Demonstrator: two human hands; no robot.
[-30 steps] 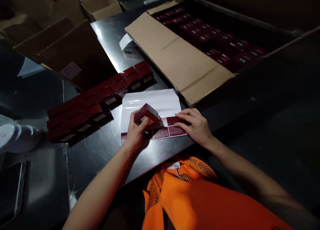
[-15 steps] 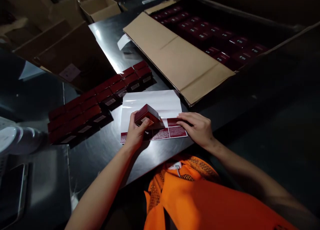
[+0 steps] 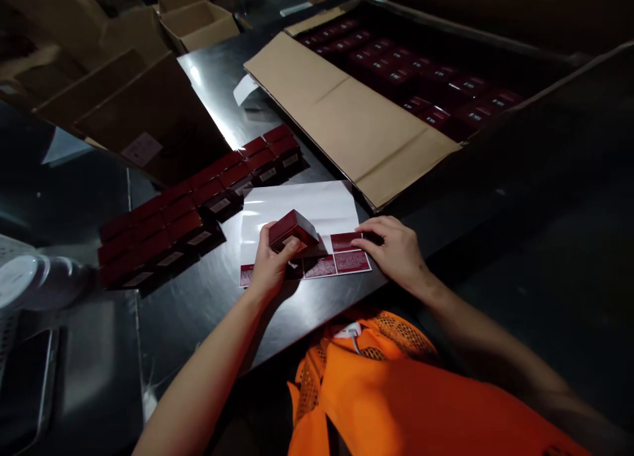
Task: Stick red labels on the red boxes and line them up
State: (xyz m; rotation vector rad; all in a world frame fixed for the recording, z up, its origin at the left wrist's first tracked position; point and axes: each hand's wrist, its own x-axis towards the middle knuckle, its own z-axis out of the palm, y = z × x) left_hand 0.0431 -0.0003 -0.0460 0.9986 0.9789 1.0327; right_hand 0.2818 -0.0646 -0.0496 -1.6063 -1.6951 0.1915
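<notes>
My left hand (image 3: 271, 261) is closed around a small dark red box (image 3: 292, 230), held tilted just above a white sticker sheet (image 3: 302, 201). Its thumb lies across the box's near side, partly covering a pale label there. Dark red printed stickers (image 3: 352, 262) run along the sheet's lower part; some are hidden by the left hand and the box. At the sheet's right side, my right hand (image 3: 393, 248) has bent thumb and forefinger at the end of an upper-row sticker (image 3: 345, 242), seemingly pinching its edge.
Rows of dark red boxes (image 3: 163, 225) stand on the metal table (image 3: 282, 324) to the left. An open carton (image 3: 361, 119) full of similar boxes is at the back right. Another carton (image 3: 153, 119) stands at the back left, and white rolls (image 3: 34, 281) lie at far left.
My right hand's fingertips have shifted slightly right along the sticker's end. My left hand still holds the box in nearly the same place. The view has moved a little.
</notes>
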